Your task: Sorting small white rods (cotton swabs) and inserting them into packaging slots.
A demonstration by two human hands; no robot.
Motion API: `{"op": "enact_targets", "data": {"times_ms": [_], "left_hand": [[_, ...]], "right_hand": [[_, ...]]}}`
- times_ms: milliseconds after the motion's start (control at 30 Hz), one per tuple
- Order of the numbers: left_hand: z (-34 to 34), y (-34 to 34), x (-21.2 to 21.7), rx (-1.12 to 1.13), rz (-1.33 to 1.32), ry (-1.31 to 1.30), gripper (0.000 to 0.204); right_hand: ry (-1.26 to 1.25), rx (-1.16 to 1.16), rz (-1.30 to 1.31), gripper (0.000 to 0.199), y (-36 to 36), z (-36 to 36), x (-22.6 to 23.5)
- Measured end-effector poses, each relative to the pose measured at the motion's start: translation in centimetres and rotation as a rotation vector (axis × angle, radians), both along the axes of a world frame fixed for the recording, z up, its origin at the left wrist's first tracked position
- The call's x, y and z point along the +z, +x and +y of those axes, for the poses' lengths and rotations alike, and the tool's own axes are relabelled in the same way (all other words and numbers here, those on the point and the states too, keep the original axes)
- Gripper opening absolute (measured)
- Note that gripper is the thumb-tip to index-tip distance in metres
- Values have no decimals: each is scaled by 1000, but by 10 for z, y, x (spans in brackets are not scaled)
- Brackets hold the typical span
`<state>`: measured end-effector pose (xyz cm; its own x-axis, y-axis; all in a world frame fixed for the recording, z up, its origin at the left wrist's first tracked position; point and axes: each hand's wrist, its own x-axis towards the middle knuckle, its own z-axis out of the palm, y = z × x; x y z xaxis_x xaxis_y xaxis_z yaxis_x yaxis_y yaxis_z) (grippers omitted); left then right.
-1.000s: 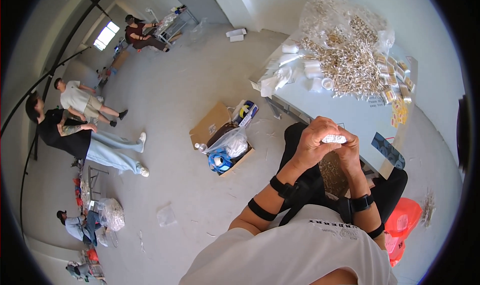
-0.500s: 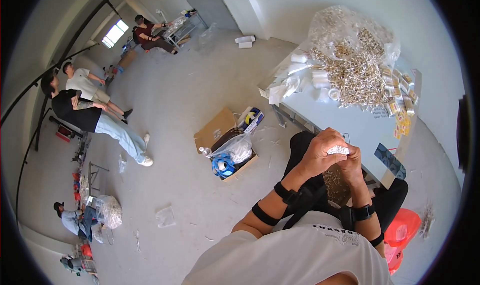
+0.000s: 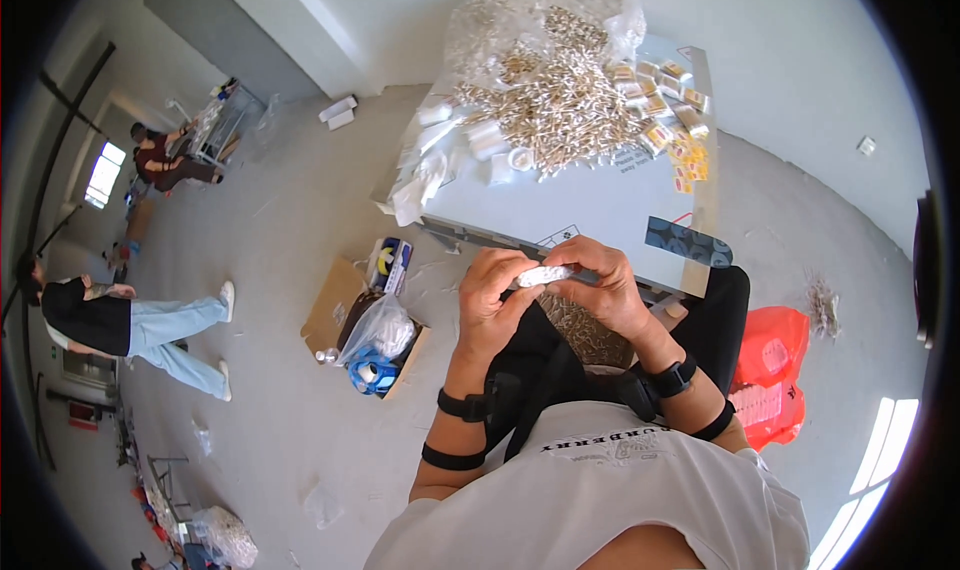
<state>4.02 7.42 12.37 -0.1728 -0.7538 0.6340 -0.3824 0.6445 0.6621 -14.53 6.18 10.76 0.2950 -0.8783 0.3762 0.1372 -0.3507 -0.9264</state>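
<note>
Hands now sit lower, nearer the lap than a second ago, left hand (image 3: pixel 490 295) and right hand (image 3: pixel 603 288) both pinching a small clear plastic packet (image 3: pixel 545 274) at its ends, which looks light, soft, slippery, above the white table (image 3: pixel 600 205) edge.

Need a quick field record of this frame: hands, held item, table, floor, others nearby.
left hand: left hand pinches one end of a small white packet
right hand: right hand grips the other end of the same packet
table: pale table with a heap of small pale pieces, white packets and yellow packets
lap: pile of pale pieces
floor: open cardboard box at left, red bag at right
others: a standing person and a crouching person, far left
</note>
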Motion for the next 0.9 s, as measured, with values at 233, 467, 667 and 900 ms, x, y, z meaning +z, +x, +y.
{"op": "enact_targets", "data": {"times_ms": [233, 467, 667, 900], "left_hand": [[3, -14, 8, -34, -76, 61, 25], [2, -15, 14, -81, -73, 57, 21], [1, -11, 19, -151, -18, 1, 21], [3, -12, 15, -215, 28, 54, 23]], "right_hand": [[-70, -64, 162, 26, -7, 4, 0], [-159, 28, 156, 25, -14, 2, 5], [-229, 39, 126, 24, -8, 5, 18], [-239, -44, 176, 21, -13, 8, 23]]}}
